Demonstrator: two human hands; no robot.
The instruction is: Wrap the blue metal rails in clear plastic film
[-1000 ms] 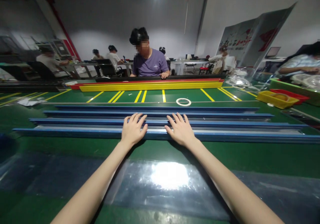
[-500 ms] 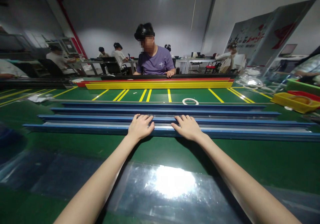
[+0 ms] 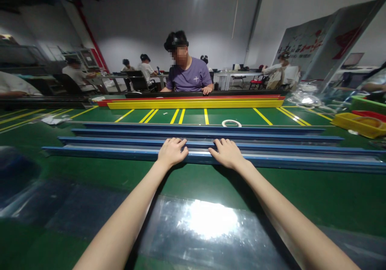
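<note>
Several long blue channel-shaped rails (image 3: 105, 154) lie side by side across the green table (image 3: 187, 185). My left hand (image 3: 171, 152) is palm down over the nearest rails, left of the middle, its fingers bent across a blue edge and its thumb pointing inward. Just to the right, my right hand (image 3: 226, 152) mirrors this pose, with its thumb toward the left one. A short stretch of pale inner surface shows between the hands. Both palms cover the near edge, and the undersides of the fingers are hidden.
Beyond lie a yellow rail (image 3: 196, 104), a red rail (image 3: 104, 102) and a dark one, by a seated co-worker (image 3: 189, 73). A white tape ring (image 3: 231, 123) is behind the blue rails. Clear plastic sheeting (image 3: 169, 229) covers the near table; a yellow bin (image 3: 356, 126) is at right.
The view has shifted a little, so most things appear slightly farther right and lower. Both hands stay on the blue rails in nearly the same pose.
</note>
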